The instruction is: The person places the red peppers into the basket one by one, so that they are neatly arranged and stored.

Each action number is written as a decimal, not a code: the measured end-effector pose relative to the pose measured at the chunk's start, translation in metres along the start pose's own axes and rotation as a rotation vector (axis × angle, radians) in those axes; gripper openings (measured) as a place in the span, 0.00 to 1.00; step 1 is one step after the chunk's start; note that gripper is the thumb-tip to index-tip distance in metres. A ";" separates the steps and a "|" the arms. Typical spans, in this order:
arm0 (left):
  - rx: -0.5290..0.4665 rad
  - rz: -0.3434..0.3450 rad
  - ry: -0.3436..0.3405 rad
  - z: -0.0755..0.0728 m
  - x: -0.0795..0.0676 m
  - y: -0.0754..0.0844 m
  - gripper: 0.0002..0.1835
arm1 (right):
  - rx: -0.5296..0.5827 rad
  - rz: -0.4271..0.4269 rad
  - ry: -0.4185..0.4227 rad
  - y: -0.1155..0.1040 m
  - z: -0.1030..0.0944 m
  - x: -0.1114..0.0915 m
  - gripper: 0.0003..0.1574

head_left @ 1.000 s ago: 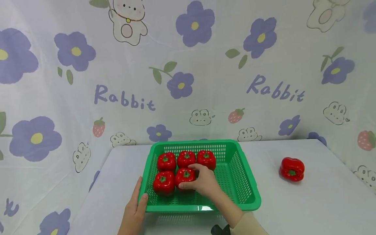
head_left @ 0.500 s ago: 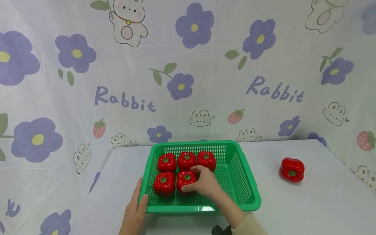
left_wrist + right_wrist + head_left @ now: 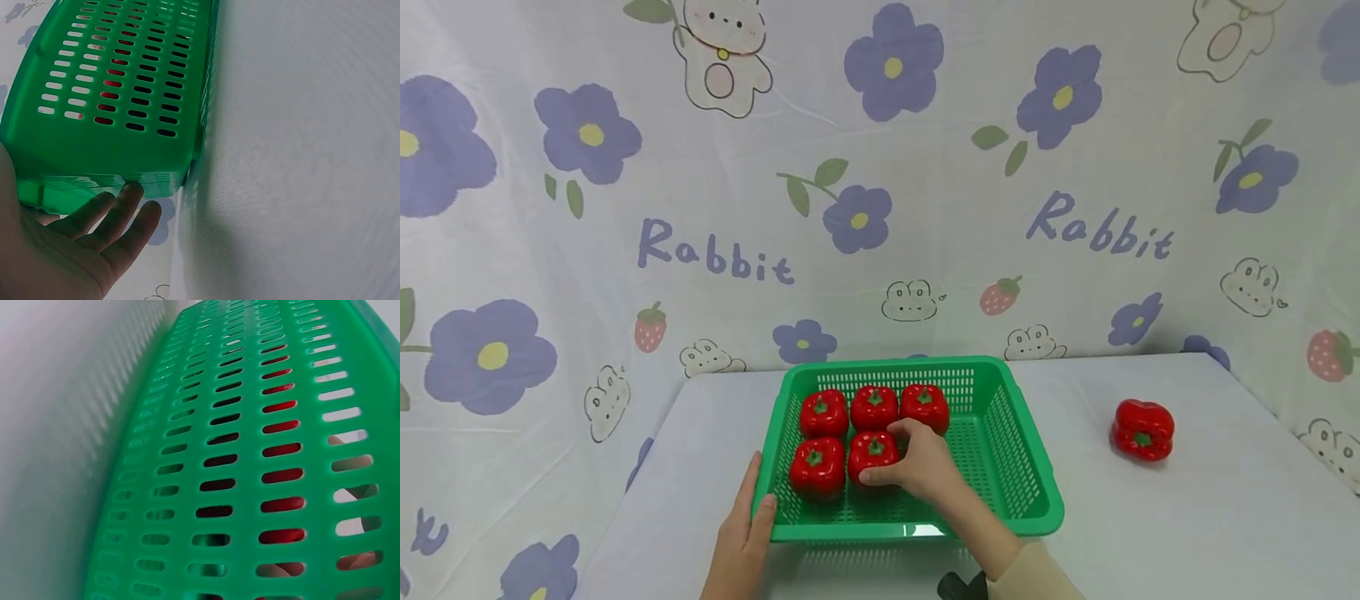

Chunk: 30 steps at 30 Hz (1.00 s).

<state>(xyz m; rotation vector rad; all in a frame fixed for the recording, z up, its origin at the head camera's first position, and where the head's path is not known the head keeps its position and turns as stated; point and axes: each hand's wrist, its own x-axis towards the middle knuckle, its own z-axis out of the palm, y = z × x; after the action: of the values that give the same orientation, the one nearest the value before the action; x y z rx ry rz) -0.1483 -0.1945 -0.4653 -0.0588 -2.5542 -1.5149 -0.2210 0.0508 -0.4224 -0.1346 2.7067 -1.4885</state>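
Observation:
In the head view a green plastic basket (image 3: 917,532) holds several glossy red bell peppers with green stems. My right hand (image 3: 925,462) reaches over the front rim and grips the front-row bell pepper (image 3: 872,450), thumb at its near side and fingers behind it. To its left sits another bell pepper (image 3: 817,468); three more line the back, one of them a bell pepper (image 3: 874,407) in the middle. My left hand (image 3: 741,529) holds the basket's front left corner, thumb at the rim. In the left wrist view its fingers (image 3: 115,219) extend along the outer wall.
A single red bell pepper (image 3: 1142,430) lies tipped over on the white table (image 3: 1210,525), right of the basket. Behind stands a printed cloth backdrop (image 3: 955,167). In the right wrist view the slotted basket wall (image 3: 250,450) fills most of the frame.
The bell pepper in my right hand has shifted slightly right, widening the gap to its left neighbour. My left hand stays at the basket corner.

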 end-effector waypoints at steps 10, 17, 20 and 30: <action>0.010 -0.013 0.003 -0.001 0.001 0.001 0.33 | 0.014 -0.014 0.002 -0.002 0.000 -0.002 0.46; 0.009 -0.011 0.005 0.001 0.000 -0.001 0.33 | 0.026 0.015 0.017 -0.002 0.000 -0.002 0.45; 0.006 -0.013 0.005 0.001 0.000 -0.002 0.33 | 0.027 0.011 0.026 -0.002 0.000 -0.002 0.44; 0.004 -0.007 0.006 0.001 0.000 -0.003 0.33 | 0.054 -0.008 0.032 -0.004 -0.002 -0.004 0.43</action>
<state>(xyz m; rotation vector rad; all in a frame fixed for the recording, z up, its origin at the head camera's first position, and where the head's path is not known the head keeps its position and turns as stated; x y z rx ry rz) -0.1491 -0.1950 -0.4681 -0.0453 -2.5552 -1.5102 -0.2166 0.0510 -0.4178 -0.1206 2.6909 -1.5780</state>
